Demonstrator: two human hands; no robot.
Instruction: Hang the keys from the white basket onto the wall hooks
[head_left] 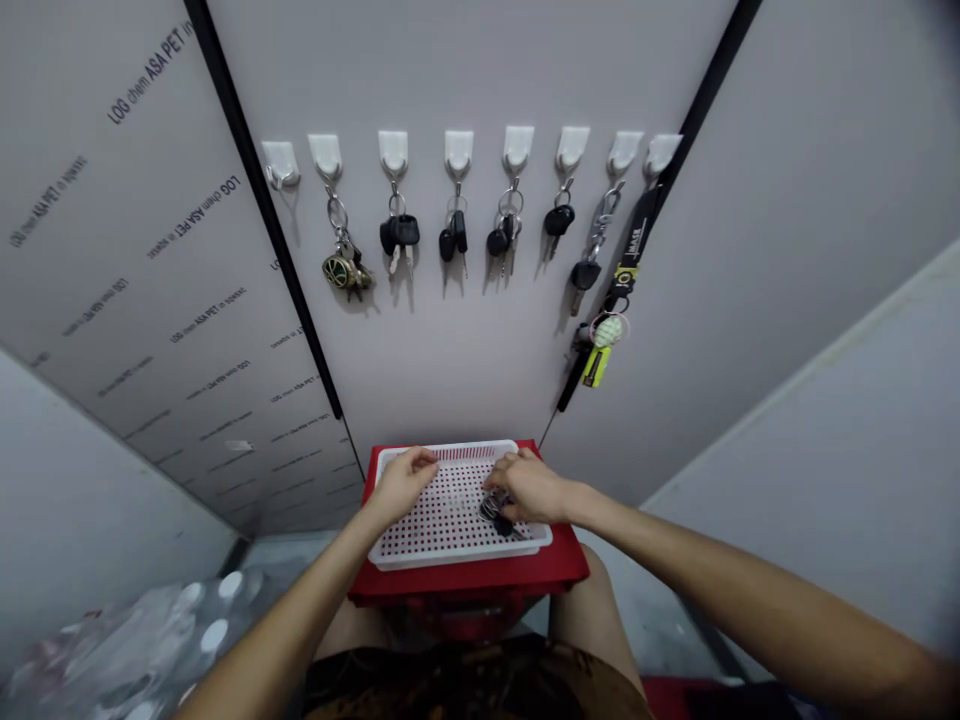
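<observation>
A white perforated plastic basket [450, 558] lies on a red box in front of me. Inside its right half is a bunch of keys [495, 512] with metal rings and a black key head. My right hand [529, 485] reaches over the right side, its fingers curled down on the keys and partly covering them. At the basket's left side rests my left hand [405, 482], fingers loosely bent with nothing seen in them. On the wall, a row of white hooks [459, 150] carries several sets of keys [454, 235]; the leftmost hook [281, 165] bears none.
The red box [472, 580] stands close against the wall, between my knees. A black lanyard [637, 235] with a yellow tag [596, 368] hangs at the far right. Bottles with white caps [214, 635] in plastic wrap stand on the floor at left. Side walls flank me.
</observation>
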